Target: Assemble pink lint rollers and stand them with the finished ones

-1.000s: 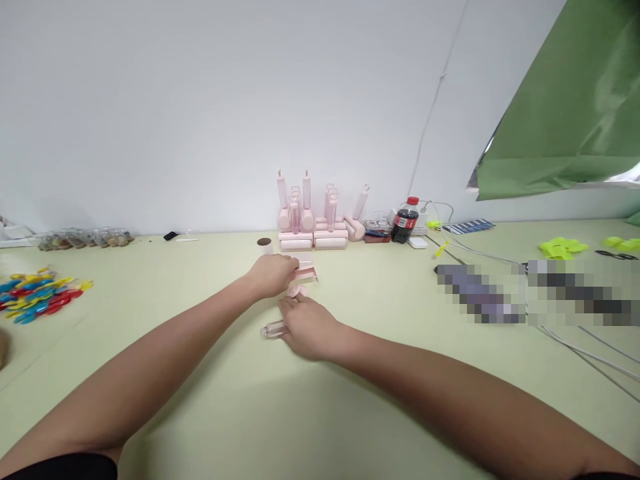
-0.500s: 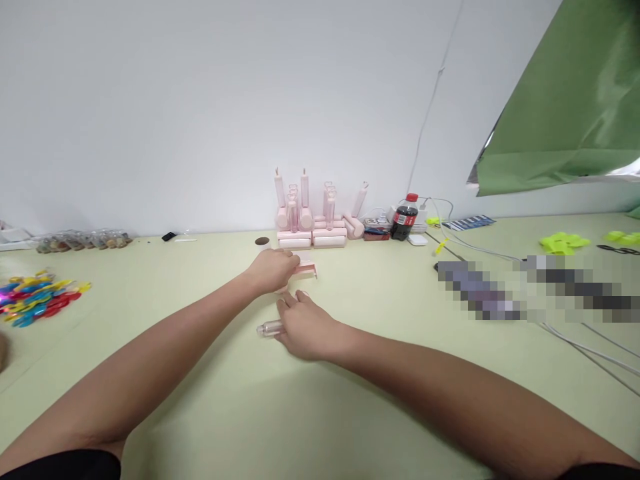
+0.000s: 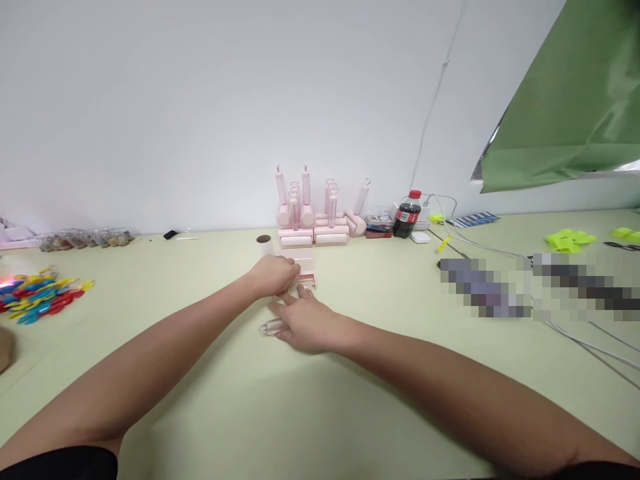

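Observation:
My left hand [image 3: 274, 275] is closed on the left side of a pink plastic lint roller cover [image 3: 306, 277], which stands open with a lid-like flap raised behind. Just in front and to the right, my right hand [image 3: 311, 322] lies low over the table, its fingertips close to the cover. A clear lint roller handle [image 3: 273, 327] sticks out to the left from under its palm and thumb. What the right fingertips touch is partly hidden. Behind my left hand stands a white roll with a brown core [image 3: 264, 244].
Pink lint rollers [image 3: 330, 235] are stacked against the wall, several with handles upright. Right of them stand a cola bottle [image 3: 407, 215], cables and a blurred dark object [image 3: 480, 288]. Colourful plastic pieces [image 3: 43, 297] lie at left, yellow-green pieces [image 3: 570, 240] at right.
My left hand and the pink cover have come slightly nearer, and the cover's raised flap shows more. My right hand has shifted slightly up, closer to the left one.

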A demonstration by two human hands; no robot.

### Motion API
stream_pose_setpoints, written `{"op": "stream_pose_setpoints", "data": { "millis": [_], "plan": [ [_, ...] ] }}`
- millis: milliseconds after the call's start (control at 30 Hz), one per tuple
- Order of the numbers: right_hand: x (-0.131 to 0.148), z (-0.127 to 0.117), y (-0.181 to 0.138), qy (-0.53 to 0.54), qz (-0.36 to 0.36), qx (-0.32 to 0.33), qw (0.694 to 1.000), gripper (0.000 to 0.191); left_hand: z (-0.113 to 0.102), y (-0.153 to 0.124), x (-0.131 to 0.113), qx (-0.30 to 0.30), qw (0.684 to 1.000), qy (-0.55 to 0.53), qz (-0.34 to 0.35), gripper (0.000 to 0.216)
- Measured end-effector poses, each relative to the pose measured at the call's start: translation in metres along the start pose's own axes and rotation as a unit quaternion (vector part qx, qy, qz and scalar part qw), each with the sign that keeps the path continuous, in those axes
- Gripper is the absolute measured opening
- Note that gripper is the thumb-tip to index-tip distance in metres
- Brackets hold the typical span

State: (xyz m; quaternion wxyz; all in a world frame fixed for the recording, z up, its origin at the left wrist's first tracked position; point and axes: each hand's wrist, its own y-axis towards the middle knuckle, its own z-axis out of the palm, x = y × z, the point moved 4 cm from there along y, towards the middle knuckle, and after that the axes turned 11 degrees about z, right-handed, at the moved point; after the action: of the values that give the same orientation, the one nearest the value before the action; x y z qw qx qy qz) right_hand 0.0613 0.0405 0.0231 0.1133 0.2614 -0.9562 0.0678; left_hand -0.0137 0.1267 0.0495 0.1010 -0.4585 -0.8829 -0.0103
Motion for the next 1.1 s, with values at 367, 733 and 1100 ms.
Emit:
{"op": "stream_pose_setpoints", "data": {
  "millis": [367, 733, 1100],
  "plan": [
    [-0.003, -0.007, 0.007, 0.007, 0.019, 0.087, 0.996, 0.056, -0.009, 0.003, -0.001, 0.002, 0.999, -0.03, 0.025, 0.019],
    [-0.008, -0.008, 0.019, 0.041, 0.013, 0.101, 0.994, 0.057, -0.033, -0.018, 0.013, -0.118, 0.99, -0.042, -0.061, 0.037],
    [-0.012, 0.0, -0.003, 0.012, 0.017, 0.029, 0.999, 0.049, 0.006, -0.056, -0.002, -0.088, 0.983, -0.114, -0.117, 0.027]
  ]
}}
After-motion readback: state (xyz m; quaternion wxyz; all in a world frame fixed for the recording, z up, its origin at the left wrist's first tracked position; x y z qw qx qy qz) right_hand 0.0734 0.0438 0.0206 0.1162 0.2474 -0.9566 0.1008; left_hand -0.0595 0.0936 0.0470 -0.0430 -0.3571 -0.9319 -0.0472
